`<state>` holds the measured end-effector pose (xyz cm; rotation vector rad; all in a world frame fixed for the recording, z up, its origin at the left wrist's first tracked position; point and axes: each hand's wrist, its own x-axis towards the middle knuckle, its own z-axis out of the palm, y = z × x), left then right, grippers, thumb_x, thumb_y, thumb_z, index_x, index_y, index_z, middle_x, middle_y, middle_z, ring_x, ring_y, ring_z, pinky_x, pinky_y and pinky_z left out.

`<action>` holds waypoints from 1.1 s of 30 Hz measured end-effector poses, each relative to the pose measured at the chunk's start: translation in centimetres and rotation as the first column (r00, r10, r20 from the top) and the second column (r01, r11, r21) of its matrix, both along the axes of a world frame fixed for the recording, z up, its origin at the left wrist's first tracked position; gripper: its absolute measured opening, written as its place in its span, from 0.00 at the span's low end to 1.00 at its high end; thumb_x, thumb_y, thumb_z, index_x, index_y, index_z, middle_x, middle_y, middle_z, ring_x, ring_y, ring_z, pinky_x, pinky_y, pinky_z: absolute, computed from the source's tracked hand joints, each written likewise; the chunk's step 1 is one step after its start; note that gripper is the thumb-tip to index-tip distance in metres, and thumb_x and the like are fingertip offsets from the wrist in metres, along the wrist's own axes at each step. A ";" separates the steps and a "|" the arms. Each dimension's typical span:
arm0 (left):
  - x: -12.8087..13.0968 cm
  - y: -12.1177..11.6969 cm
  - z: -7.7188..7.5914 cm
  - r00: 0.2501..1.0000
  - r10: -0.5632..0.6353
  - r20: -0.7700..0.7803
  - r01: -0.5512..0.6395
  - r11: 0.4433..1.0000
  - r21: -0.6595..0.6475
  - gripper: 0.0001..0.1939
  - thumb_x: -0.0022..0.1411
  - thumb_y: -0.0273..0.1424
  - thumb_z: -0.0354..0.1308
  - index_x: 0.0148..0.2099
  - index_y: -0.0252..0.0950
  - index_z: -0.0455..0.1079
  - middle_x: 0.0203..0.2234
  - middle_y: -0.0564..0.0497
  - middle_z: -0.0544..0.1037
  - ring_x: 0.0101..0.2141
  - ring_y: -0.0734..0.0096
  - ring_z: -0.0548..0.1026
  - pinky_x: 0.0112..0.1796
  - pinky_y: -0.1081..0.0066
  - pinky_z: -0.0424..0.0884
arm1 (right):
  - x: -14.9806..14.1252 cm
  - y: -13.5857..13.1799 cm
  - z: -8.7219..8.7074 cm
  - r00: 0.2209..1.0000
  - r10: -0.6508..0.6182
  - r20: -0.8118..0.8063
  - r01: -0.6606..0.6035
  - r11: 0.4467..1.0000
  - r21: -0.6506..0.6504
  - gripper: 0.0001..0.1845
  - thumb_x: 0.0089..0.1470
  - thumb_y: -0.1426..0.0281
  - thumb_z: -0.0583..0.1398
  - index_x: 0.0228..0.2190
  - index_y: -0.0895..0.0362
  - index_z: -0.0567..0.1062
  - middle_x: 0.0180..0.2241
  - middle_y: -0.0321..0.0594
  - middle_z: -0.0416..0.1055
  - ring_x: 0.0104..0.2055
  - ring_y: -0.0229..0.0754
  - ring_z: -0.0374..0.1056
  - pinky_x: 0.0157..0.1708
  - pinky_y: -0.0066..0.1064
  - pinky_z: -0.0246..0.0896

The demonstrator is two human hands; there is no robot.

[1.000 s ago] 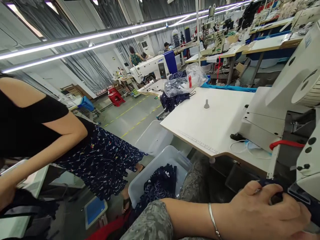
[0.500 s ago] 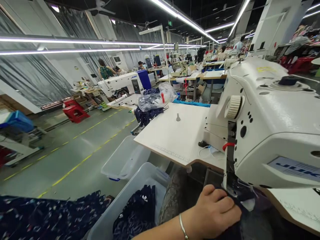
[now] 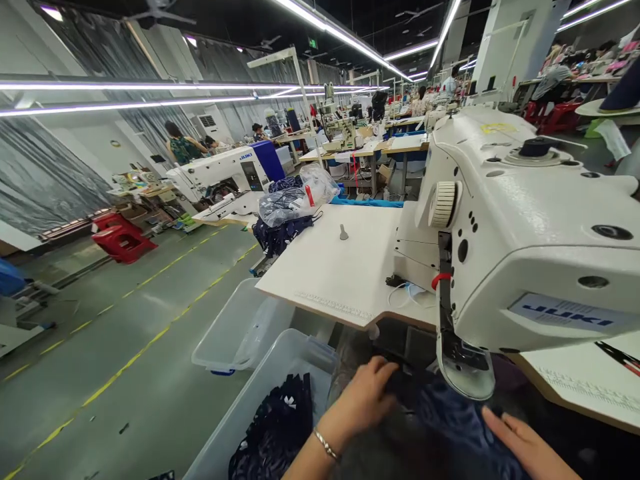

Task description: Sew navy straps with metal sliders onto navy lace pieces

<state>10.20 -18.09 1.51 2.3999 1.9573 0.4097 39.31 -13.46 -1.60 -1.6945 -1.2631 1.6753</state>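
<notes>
A white JUKI sewing machine (image 3: 530,233) stands on a white table (image 3: 335,267) in front of me. Dark navy printed fabric (image 3: 445,420) lies under its head at the bottom of the view. My left hand (image 3: 363,400), with a thin bracelet on the wrist, rests on the fabric's left side with fingers bent over the cloth. My right hand (image 3: 525,443) lies at the lower right with fingers stretched out flat on the fabric.
A clear plastic bin (image 3: 270,407) with navy pieces stands at my left, another empty bin (image 3: 240,327) beside it. A plastic bag (image 3: 295,197) of material sits at the table's far end. Red stools (image 3: 120,237), other machines and seated workers fill the hall beyond the aisle.
The view swung right and up from the neighbouring person to the machine. My left hand slid left off the needle area, and my right hand came into view on the fabric.
</notes>
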 end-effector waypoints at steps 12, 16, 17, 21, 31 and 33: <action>8.1 2.4 1.4 0.961 -0.275 -0.027 0.273 0.960 -0.060 0.08 0.67 0.23 0.48 0.34 0.35 0.65 0.24 0.49 0.75 0.26 0.65 0.75 0.33 0.65 0.68 | -3.7 0.1 3.5 0.997 0.010 -0.077 0.018 0.935 0.354 0.27 0.59 0.47 0.49 0.24 0.54 0.70 0.27 0.39 0.75 0.37 0.49 0.72 0.38 0.35 0.67; 8.5 1.8 2.0 0.922 -0.385 -0.046 0.379 0.919 -0.104 0.09 0.68 0.28 0.51 0.32 0.37 0.63 0.22 0.52 0.74 0.23 0.67 0.74 0.31 0.67 0.67 | -2.6 1.4 1.8 0.963 0.147 0.225 -0.233 0.873 0.428 0.25 0.59 0.48 0.49 0.23 0.54 0.67 0.26 0.42 0.74 0.33 0.50 0.72 0.36 0.36 0.64; 8.7 1.7 2.0 0.913 -0.406 -0.043 0.398 0.910 -0.118 0.10 0.68 0.29 0.51 0.31 0.37 0.62 0.22 0.53 0.74 0.23 0.68 0.74 0.30 0.68 0.67 | -2.5 1.8 1.5 0.957 0.134 0.258 -0.238 0.871 0.430 0.24 0.57 0.48 0.50 0.23 0.54 0.68 0.26 0.43 0.74 0.33 0.51 0.71 0.36 0.37 0.64; 9.4 1.8 1.5 0.934 -0.355 -0.030 0.346 0.925 -0.157 0.09 0.69 0.33 0.50 0.35 0.36 0.62 0.26 0.51 0.75 0.28 0.64 0.76 0.33 0.65 0.70 | -2.4 2.6 1.7 0.965 0.054 0.257 -0.167 0.883 0.440 0.25 0.60 0.49 0.47 0.26 0.55 0.68 0.28 0.45 0.74 0.34 0.50 0.71 0.36 0.35 0.63; 10.0 0.9 -0.9 0.898 -0.439 -0.026 0.405 0.848 -0.342 0.07 0.61 0.20 0.47 0.40 0.32 0.63 0.26 0.46 0.74 0.26 0.63 0.75 0.34 0.64 0.72 | -3.8 0.3 0.8 0.914 0.103 0.393 -0.300 0.824 0.481 0.19 0.61 0.62 0.46 0.28 0.56 0.71 0.32 0.47 0.75 0.37 0.51 0.70 0.40 0.40 0.63; 10.0 0.6 -1.0 0.899 -0.437 -0.016 0.402 0.841 -0.363 0.05 0.63 0.22 0.48 0.39 0.32 0.64 0.27 0.46 0.75 0.26 0.63 0.76 0.33 0.64 0.72 | -3.7 0.2 0.5 0.890 0.109 0.443 -0.335 0.816 0.471 0.16 0.60 0.65 0.48 0.29 0.56 0.72 0.33 0.48 0.75 0.39 0.53 0.71 0.40 0.41 0.62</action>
